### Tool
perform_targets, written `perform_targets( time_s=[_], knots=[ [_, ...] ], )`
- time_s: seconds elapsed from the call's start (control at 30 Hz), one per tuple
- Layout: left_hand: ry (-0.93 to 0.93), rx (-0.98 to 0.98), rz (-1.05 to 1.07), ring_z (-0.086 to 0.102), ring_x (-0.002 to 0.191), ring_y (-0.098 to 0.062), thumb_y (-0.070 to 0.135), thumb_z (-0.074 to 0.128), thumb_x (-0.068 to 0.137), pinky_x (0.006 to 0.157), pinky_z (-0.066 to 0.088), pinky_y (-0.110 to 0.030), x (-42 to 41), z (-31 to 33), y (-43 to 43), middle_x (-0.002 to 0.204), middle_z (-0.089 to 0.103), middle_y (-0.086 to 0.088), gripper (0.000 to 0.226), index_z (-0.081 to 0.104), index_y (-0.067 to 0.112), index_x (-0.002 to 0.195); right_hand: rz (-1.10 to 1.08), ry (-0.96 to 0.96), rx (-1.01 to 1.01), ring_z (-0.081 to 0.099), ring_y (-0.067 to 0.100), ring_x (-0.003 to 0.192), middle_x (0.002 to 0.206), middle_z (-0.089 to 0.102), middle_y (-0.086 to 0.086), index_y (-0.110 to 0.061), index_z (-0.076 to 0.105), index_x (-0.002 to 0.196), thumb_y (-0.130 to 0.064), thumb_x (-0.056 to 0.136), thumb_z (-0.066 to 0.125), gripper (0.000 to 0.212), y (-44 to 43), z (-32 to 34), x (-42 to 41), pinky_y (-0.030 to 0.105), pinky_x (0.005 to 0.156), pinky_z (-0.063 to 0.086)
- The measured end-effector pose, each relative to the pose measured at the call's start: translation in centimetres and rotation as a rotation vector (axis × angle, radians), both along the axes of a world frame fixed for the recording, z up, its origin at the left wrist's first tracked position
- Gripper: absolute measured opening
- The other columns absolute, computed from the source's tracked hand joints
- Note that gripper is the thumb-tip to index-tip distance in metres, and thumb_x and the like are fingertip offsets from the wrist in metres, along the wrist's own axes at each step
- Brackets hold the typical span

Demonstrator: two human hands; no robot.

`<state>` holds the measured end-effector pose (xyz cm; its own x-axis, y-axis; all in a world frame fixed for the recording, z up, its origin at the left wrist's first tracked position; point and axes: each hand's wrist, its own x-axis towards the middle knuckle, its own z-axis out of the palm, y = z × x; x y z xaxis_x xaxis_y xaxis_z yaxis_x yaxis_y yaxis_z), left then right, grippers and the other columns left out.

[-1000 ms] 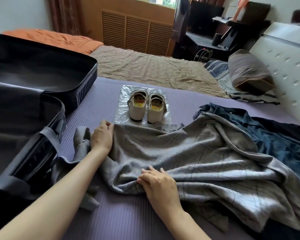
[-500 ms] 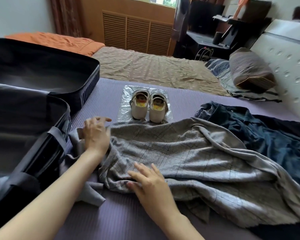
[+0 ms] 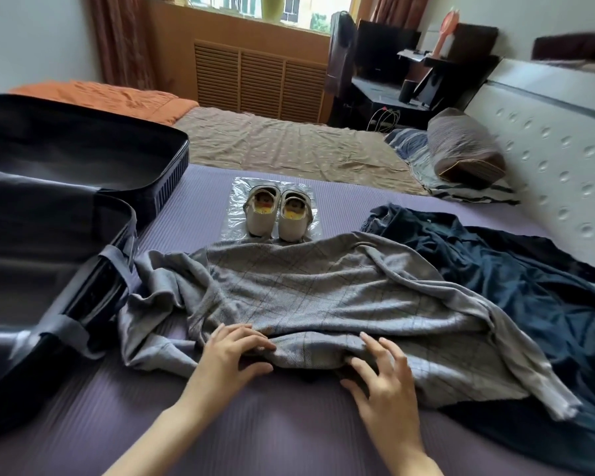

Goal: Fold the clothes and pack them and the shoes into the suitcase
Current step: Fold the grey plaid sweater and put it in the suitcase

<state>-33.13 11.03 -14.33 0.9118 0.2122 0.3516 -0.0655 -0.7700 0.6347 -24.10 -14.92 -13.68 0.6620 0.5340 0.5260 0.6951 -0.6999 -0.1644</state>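
A grey checked garment (image 3: 323,297) lies spread and rumpled across the purple mat. My left hand (image 3: 231,359) rests flat on its near hem, fingers apart. My right hand (image 3: 382,379) rests beside it on the same hem, fingers spread, gripping nothing. A dark blue garment (image 3: 516,269) lies crumpled to the right, partly under the grey one. A pair of white shoes (image 3: 277,214) stands on a clear plastic sheet (image 3: 237,190) just beyond the grey garment. The open dark suitcase (image 3: 66,235) lies at the left, its two halves holding nothing visible.
The purple mat (image 3: 193,424) covers the near bed. Beyond it lie a brown sheet (image 3: 289,149) and an orange blanket (image 3: 110,97). A padded white headboard (image 3: 547,132) runs along the right, with a pillow (image 3: 464,146) against it.
My left hand came away from the garment's far left corner to its near hem. My right hand shifted right along that hem. The grey garment now lies flatter and wider.
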Motion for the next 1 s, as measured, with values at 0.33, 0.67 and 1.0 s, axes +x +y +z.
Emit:
perform_targets(
  time_s=[0.33, 0.67, 1.0],
  knots=[
    [-0.001, -0.248, 0.133, 0.058, 0.086, 0.000, 0.036, 0.069, 0.080, 0.079, 0.042, -0.015, 0.1, 2.5, -0.5, 0.083, 0.063, 0.013, 0.009, 0.062, 0.042, 0.080, 0.088, 0.016, 0.124, 0.052, 0.016, 0.103, 0.114, 0.059, -0.007, -0.025, 0.061, 0.095, -0.041, 0.082, 0.056, 0.021, 1.3, 0.4, -0.3, 0.031, 0.092, 0.039],
    [-0.038, -0.328, 0.143, 0.059, 0.069, -0.001, 0.025, 0.064, 0.087, 0.066, 0.043, -0.016, -1.2, 5.1, -0.4, 0.072, 0.063, 0.017, 0.011, 0.061, 0.033, 0.080, 0.115, -0.046, 0.243, 0.053, 0.018, 0.104, 0.107, 0.064, -0.006, -0.020, 0.068, 0.084, -0.030, 0.089, 0.053, 0.019, 3.2, 3.7, -2.0, 0.032, 0.089, 0.042],
    [0.036, -0.114, 0.108, 0.056, 0.091, -0.002, 0.038, 0.068, 0.081, 0.087, 0.039, -0.016, -6.4, 7.0, 4.7, 0.088, 0.064, 0.012, 0.002, 0.068, 0.040, 0.081, 0.243, 0.579, 0.085, 0.053, 0.007, 0.073, 0.072, 0.055, -0.013, -0.021, 0.057, 0.089, -0.041, 0.097, 0.046, 0.024, 7.5, 9.1, -8.2, 0.030, 0.068, 0.039]
  ],
)
